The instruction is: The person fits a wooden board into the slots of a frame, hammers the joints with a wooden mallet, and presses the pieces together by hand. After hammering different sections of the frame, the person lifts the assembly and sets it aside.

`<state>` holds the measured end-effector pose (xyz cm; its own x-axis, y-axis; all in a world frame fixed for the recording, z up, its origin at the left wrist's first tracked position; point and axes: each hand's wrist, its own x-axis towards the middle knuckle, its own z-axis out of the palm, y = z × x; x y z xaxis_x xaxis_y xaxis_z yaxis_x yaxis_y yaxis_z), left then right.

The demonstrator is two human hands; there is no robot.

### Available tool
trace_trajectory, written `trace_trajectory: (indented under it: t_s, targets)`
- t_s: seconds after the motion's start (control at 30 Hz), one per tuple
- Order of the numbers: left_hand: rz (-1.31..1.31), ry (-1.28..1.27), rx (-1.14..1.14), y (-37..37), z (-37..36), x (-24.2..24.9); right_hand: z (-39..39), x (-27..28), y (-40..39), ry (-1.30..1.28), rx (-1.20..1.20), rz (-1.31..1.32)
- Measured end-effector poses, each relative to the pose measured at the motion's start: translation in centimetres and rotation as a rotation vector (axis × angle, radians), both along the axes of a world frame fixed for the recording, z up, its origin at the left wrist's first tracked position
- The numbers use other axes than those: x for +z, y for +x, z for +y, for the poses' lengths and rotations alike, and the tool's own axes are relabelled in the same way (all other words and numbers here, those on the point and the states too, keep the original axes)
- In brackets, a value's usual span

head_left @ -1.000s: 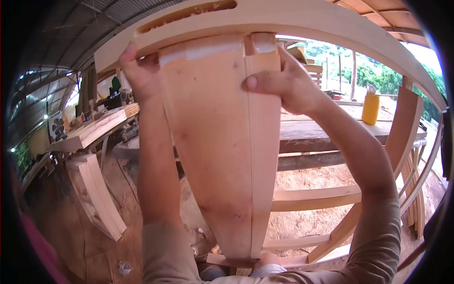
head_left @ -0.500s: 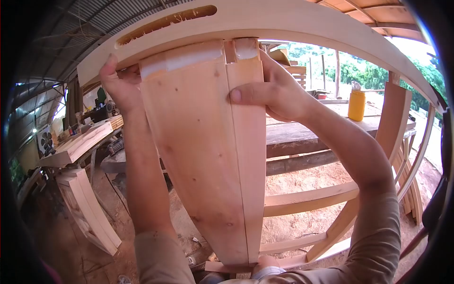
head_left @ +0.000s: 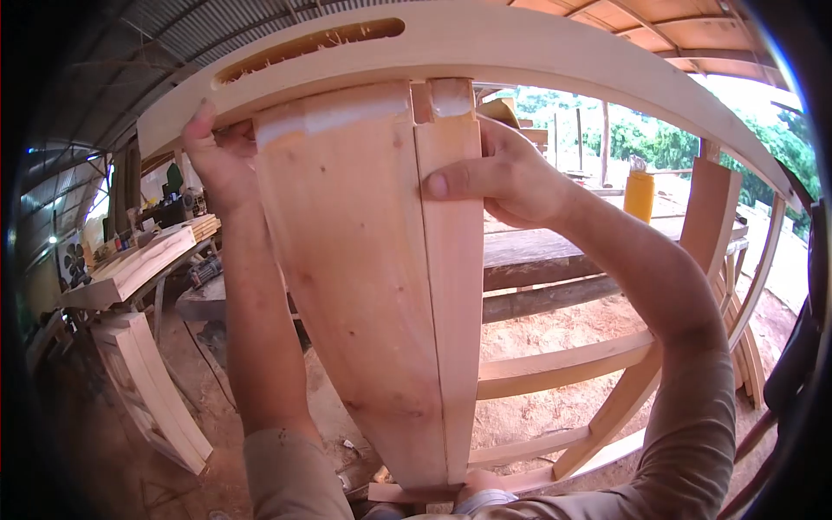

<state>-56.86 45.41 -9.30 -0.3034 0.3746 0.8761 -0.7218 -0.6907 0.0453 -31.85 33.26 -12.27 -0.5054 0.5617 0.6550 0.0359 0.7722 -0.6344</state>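
The left hand (head_left: 221,160) grips the left top edge of the tapered wooden panel (head_left: 368,277); the right hand (head_left: 507,178) clasps the narrow strip (head_left: 459,286) against its right edge. Both pieces are being seated under the curved rail (head_left: 520,48), upper ends touching it. Next comes pushing them fully home. Since half a second ago, almost nothing has shifted.
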Motion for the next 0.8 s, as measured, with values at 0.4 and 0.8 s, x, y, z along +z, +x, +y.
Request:
trace_trajectory:
  t_s: [0.4, 0.8]
  targets:
    - [-0.026, -0.066, -0.017, 0.0, 0.5, 0.2, 0.9, 0.0, 0.3, -0.235, 0.152, 0.084]
    - [0.138, 0.047, -0.031, 0.2, -0.7, -0.6, 3.0, -1.9, 0.0, -0.161, 0.214, 0.195]
